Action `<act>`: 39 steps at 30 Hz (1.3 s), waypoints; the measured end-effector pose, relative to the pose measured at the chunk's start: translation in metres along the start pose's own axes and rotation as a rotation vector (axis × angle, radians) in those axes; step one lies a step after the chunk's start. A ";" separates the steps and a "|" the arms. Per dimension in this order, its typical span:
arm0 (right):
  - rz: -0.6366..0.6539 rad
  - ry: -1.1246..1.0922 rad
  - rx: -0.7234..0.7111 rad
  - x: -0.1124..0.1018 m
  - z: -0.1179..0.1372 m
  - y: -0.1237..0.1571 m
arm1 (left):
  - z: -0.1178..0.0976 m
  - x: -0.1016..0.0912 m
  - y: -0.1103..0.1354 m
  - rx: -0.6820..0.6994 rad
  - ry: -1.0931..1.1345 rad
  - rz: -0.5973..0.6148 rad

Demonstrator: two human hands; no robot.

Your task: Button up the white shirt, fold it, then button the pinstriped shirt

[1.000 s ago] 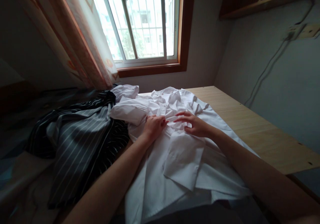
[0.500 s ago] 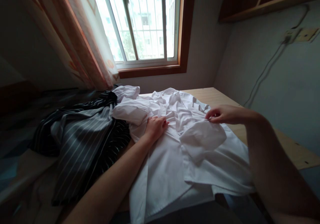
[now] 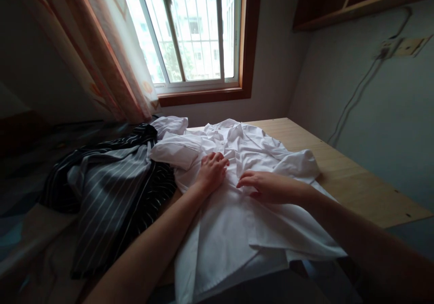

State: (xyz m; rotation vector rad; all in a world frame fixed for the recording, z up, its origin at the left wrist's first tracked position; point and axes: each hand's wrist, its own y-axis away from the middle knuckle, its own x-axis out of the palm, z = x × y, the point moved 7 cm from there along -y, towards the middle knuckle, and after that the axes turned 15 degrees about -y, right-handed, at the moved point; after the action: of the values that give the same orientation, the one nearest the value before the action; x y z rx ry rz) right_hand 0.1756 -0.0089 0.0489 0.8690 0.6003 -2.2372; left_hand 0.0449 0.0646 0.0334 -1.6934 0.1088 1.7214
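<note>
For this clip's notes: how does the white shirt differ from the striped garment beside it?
The white shirt is plain white; the striped garment is dark with thin pale stripes. The left hand and right hand rest on the white shirt; neither touches the striped garment. The white shirt lies mid-view on the wooden table; the striped garment lies to its left. Both are crumpled and unfolded.

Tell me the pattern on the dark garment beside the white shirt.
Thin white stripes on the dark garment, head view.

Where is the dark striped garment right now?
In the head view, the dark striped garment lies left of the white shirt, beside the left hand, below the curtain.
</note>
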 end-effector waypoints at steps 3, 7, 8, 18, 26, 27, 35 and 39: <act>-0.092 0.036 0.052 0.003 -0.019 -0.004 | -0.015 -0.013 0.006 0.050 0.081 0.026; -0.067 -0.061 0.059 0.000 -0.041 -0.010 | -0.040 -0.006 0.010 0.043 0.440 0.206; -0.062 -0.119 0.059 0.000 -0.044 -0.011 | -0.042 -0.001 0.011 -0.005 0.525 0.237; -0.184 -0.477 0.065 -0.003 -0.059 -0.006 | -0.047 -0.003 0.041 0.077 0.732 0.258; -0.197 -0.338 0.032 -0.006 -0.053 -0.005 | -0.052 0.000 0.040 0.079 0.635 0.226; -0.197 -0.323 0.029 -0.008 -0.053 -0.004 | -0.052 0.001 0.040 0.078 0.636 0.236; -0.278 -0.315 0.000 -0.019 -0.049 -0.001 | -0.053 -0.002 0.035 0.059 0.665 0.222; -0.346 -0.395 -0.005 -0.021 -0.047 -0.001 | -0.054 -0.004 0.035 0.054 0.672 0.208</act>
State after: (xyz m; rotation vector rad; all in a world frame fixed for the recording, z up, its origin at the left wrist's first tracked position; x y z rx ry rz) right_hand 0.2060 0.0286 0.0325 0.3154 0.5993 -2.6202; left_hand 0.0710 0.0088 0.0152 -2.2123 0.6487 1.1989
